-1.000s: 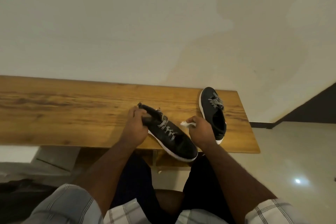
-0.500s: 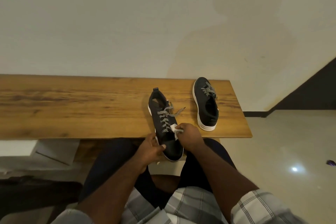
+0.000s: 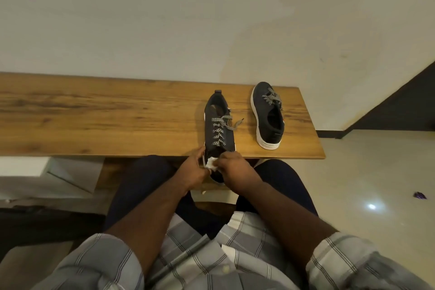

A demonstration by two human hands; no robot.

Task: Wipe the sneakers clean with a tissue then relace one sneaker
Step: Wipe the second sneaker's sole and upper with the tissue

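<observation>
The right hand (image 3: 231,167) pinches a white tissue (image 3: 211,163) against the toe of the near sneaker (image 3: 217,125), which overhangs the table (image 3: 94,115) front edge. The left hand (image 3: 194,169) curls around that toe, having moved closer since half a second ago. The second sneaker (image 3: 268,115) lies near the right edge.

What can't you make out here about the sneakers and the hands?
- Head view: toe of the near sneaker, covered by the left hand, the right hand and the tissue.
- Far sneaker: outer side faces away.
- Purple scrap on floor: too small.
</observation>
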